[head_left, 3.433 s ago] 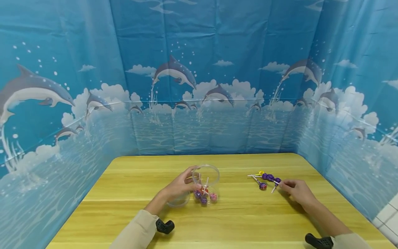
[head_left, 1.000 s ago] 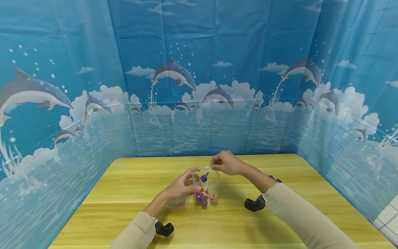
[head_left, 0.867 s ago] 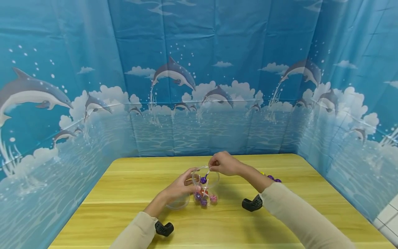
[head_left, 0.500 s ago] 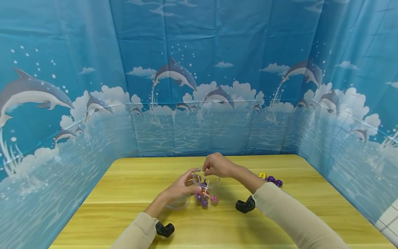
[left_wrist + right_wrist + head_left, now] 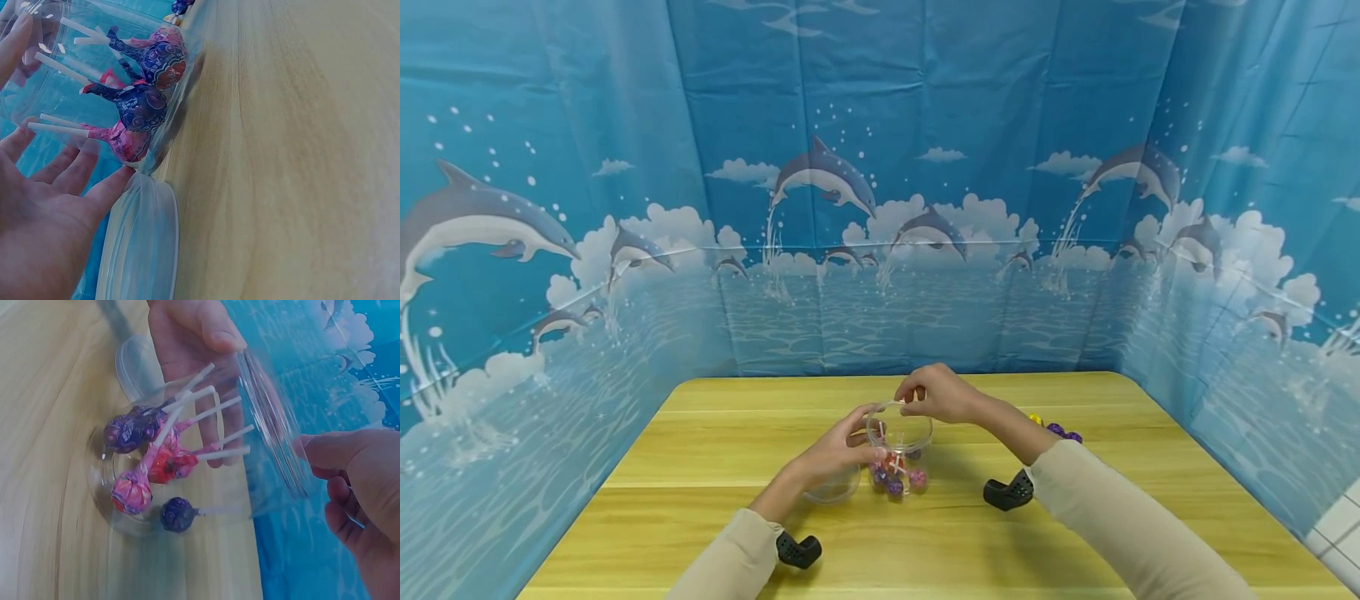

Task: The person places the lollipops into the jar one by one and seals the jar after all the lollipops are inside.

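A clear plastic jar [image 5: 925, 429] stands uncovered on the table, holding several wrapped lollipops [image 5: 132, 492] with their white sticks up. My left hand [image 5: 835, 454] holds it from the left side, thumb in front and fingers spread behind. At the rim's back right is my right hand [image 5: 940, 394], its fingers loosely bent and no lollipop between them. In the right wrist view a dark purple lollipop [image 5: 177, 515] lies inside against the jar wall. A clear round lid [image 5: 833, 493] lies left of the jar, partly behind my left hand.
More lollipops [image 5: 1056, 429], yellow and purple, lie on the wooden table [image 5: 737, 400] to the right, partly hidden by my right forearm. A blue dolphin-print curtain [image 5: 880, 317] surrounds the table's back and sides.
My right hand brought a purple lollipop from the pile at right to the jar, lowered it in and let go, then rose slightly to the right. My left hand stayed on the jar.
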A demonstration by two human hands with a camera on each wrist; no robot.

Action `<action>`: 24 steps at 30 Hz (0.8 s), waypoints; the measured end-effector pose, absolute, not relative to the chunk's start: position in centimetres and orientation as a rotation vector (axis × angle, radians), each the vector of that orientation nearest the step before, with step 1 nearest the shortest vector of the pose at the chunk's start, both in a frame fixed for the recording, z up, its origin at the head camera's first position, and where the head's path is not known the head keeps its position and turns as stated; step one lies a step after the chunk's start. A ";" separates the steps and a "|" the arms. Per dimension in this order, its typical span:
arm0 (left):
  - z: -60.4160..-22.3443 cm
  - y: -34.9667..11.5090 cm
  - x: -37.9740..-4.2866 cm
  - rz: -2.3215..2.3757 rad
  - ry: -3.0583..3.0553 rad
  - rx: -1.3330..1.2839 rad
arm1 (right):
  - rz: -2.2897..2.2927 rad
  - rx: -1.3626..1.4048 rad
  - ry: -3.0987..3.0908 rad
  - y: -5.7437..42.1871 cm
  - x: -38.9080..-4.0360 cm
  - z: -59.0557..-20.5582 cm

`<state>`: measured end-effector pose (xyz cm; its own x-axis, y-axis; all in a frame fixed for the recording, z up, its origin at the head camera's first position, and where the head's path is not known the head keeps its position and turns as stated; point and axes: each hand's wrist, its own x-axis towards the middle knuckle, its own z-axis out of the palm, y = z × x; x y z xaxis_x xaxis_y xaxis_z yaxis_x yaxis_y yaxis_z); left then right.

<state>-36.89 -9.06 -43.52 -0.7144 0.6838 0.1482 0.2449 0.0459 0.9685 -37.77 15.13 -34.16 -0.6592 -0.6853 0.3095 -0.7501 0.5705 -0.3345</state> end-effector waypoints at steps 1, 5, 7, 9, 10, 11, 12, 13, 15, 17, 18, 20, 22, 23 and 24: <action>-43.5 -9.1 -36.9 1.712 1.981 0.935 | 0.688 1.221 -2.657 15.3 -37.7 -34.1; -43.7 -9.0 -36.9 1.712 1.990 0.931 | 0.755 1.203 -2.665 16.3 -37.5 -33.9; -43.7 -9.0 -36.9 1.714 1.990 0.937 | 0.767 1.179 -2.669 16.8 -37.5 -33.8; -43.7 -9.0 -36.9 1.716 1.990 0.943 | 0.775 1.156 -2.671 17.4 -37.4 -33.7; -43.7 -9.0 -36.9 1.716 1.991 0.945 | 0.769 1.144 -2.676 17.7 -37.4 -33.6; -43.6 -9.0 -36.9 1.716 1.995 0.945 | 0.766 1.135 -2.680 17.9 -37.3 -33.5; -43.6 -9.0 -36.8 1.715 1.998 0.942 | 0.768 1.128 -2.683 18.2 -37.3 -33.4; -43.5 -9.0 -36.8 1.716 1.997 0.938 | 0.767 1.122 -2.686 18.4 -37.3 -33.4; -43.5 -8.9 -36.8 1.715 2.005 0.927 | 0.760 1.115 -2.694 18.9 -37.1 -33.3; -43.5 -8.9 -36.7 1.714 2.009 0.920 | 0.757 1.106 -2.702 19.4 -37.0 -33.2; -43.4 -8.9 -36.7 1.713 2.011 0.918 | 0.756 1.105 -2.703 19.6 -36.9 -33.2; -43.4 -8.9 -36.6 1.711 2.015 0.915 | 0.757 1.100 -2.704 20.2 -36.7 -33.1; -43.4 -9.0 -36.7 1.713 2.003 0.919 | 0.761 1.097 -2.705 20.7 -36.6 -33.2; -43.4 -9.0 -36.7 1.714 1.996 0.920 | 0.760 1.093 -2.707 20.9 -36.6 -33.2; -43.4 -9.0 -36.7 1.715 1.988 0.921 | 0.758 1.088 -2.710 21.2 -36.5 -33.2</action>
<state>-36.73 -8.98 -43.42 -0.7241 0.6746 0.1440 0.2415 0.0525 0.9690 -36.49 21.18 -33.23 -0.7333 -0.6139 0.2923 -0.6764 0.6153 -0.4047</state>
